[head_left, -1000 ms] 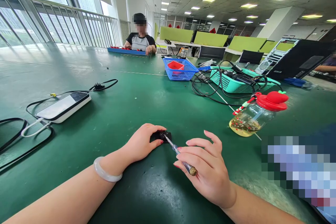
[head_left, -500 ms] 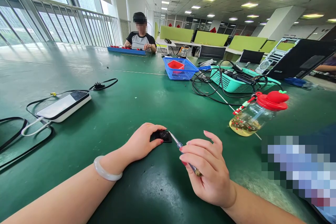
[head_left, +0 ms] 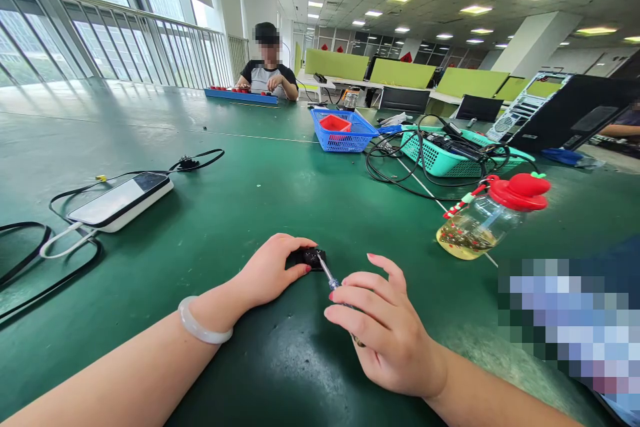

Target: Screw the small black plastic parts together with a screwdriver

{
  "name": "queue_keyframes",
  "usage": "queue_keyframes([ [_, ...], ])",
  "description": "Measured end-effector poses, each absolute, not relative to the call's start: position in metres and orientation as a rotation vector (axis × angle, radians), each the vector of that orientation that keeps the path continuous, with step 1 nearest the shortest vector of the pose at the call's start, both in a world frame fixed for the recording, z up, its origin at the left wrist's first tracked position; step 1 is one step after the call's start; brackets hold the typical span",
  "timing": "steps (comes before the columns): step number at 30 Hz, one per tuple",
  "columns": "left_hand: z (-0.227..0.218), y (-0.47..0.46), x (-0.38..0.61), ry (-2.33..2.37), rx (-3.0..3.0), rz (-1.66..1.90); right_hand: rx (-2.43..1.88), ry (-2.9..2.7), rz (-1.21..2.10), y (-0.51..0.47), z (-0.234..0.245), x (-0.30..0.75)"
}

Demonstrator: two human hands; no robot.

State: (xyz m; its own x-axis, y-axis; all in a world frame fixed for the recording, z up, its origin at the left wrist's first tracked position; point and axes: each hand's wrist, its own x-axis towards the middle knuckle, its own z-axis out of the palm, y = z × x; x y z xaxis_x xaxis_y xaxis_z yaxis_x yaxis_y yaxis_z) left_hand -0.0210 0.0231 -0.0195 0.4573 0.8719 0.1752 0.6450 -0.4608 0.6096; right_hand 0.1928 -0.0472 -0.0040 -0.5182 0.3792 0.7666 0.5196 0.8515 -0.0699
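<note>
A small black part [head_left: 314, 257] lies on the green table, its exact kind too small to make out. My left hand [head_left: 273, 270] grips it between thumb and fingers, and the hand hides its left side. In my right hand [head_left: 383, 320] is a screwdriver [head_left: 328, 271] with a clear handle, its rear end partly covered by the fingers. The screwdriver's metal tip points up and left and meets the black part's right side; whether it sits in a screw cannot be made out.
On the left lies a white box-shaped device [head_left: 123, 201] with cables. A glass bottle [head_left: 470, 230] with a red lid stands at right. Farther back are a blue basket [head_left: 343, 140] and a teal basket [head_left: 450, 163] with black cables. Another person [head_left: 267, 77] sits across the table.
My right hand has moved left with the screwdriver, and the tip has shifted left onto the black part. My left hand stays in place. The other person's hand has moved slightly.
</note>
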Motion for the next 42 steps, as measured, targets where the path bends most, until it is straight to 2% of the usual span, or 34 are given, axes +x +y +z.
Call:
queue_keyframes([
  [42, -0.0214, 0.0233, -0.0215, 1.271, 2.224, 0.647, -0.642, -2.160, -0.226, -0.0468, -0.0023, 0.1923],
])
